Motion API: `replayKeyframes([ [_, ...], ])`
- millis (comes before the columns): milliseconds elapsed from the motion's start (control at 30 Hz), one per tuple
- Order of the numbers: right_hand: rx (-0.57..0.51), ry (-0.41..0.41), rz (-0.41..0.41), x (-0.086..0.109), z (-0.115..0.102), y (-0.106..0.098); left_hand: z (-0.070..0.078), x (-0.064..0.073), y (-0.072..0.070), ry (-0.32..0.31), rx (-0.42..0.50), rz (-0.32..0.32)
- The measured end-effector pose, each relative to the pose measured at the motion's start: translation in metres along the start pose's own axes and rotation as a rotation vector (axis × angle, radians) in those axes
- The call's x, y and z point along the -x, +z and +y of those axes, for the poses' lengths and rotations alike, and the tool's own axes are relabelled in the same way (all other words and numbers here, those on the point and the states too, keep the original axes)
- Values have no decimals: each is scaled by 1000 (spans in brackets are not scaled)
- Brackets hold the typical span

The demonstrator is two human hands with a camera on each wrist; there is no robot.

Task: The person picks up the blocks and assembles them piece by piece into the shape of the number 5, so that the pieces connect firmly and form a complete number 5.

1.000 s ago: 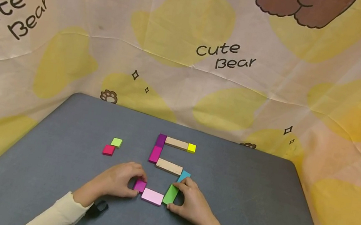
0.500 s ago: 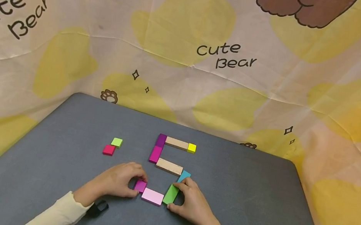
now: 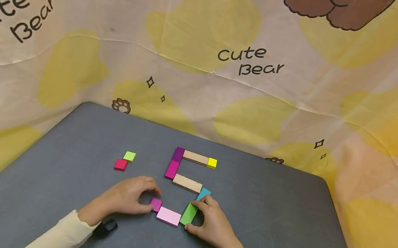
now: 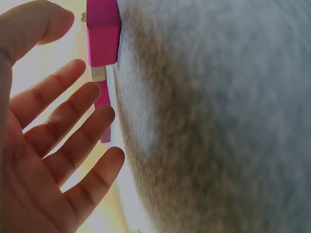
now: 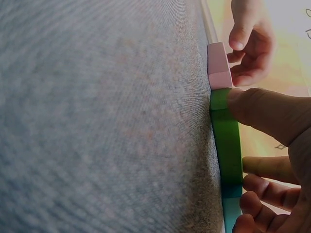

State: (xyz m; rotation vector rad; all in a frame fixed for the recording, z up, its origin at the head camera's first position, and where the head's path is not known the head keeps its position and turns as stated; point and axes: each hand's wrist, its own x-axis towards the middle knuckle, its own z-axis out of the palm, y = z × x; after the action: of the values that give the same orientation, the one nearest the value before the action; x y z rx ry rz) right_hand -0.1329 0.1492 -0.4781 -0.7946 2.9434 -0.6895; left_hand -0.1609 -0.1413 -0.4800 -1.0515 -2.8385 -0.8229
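Flat coloured blocks lie end to end on the table in the shape of a 5. My left hand (image 3: 129, 195), its fingers spread apart, is beside the small magenta block (image 3: 156, 205) at the lower left end. A gap shows between thumb and block in the left wrist view, where the magenta block (image 4: 103, 46) stands by the fingertips. With thumb and index finger my right hand (image 3: 214, 224) pinches the green block (image 3: 189, 214) at its two ends. The pink block (image 3: 168, 217) lies between the magenta and green ones. A blue block (image 3: 204, 194) adjoins the green, partly covered by fingers.
Two wooden-coloured blocks (image 3: 188, 183), two purple blocks (image 3: 172, 169) and a yellow block (image 3: 212, 163) form the upper part. A lime block (image 3: 129, 157) and a red block (image 3: 120, 165) lie off to the left on the grey table (image 3: 268, 203). A printed curtain (image 3: 197, 33) hangs behind.
My left hand has loosened from the magenta block and drawn slightly back to the left. The right hand keeps its hold on the green block.
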Motion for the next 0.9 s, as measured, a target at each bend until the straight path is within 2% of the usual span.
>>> replayKeyframes([
  [333, -4, -1, -5, 0, 0, 0, -4, 4, -13, -48, -62, 38],
  [567, -2, 0, 3, 1, 1, 0, -8, 7, -23, -70, -104, 86],
  [900, -1, -3, 9, 1, 0, 1, -24, 15, -40, -160, -107, 160],
])
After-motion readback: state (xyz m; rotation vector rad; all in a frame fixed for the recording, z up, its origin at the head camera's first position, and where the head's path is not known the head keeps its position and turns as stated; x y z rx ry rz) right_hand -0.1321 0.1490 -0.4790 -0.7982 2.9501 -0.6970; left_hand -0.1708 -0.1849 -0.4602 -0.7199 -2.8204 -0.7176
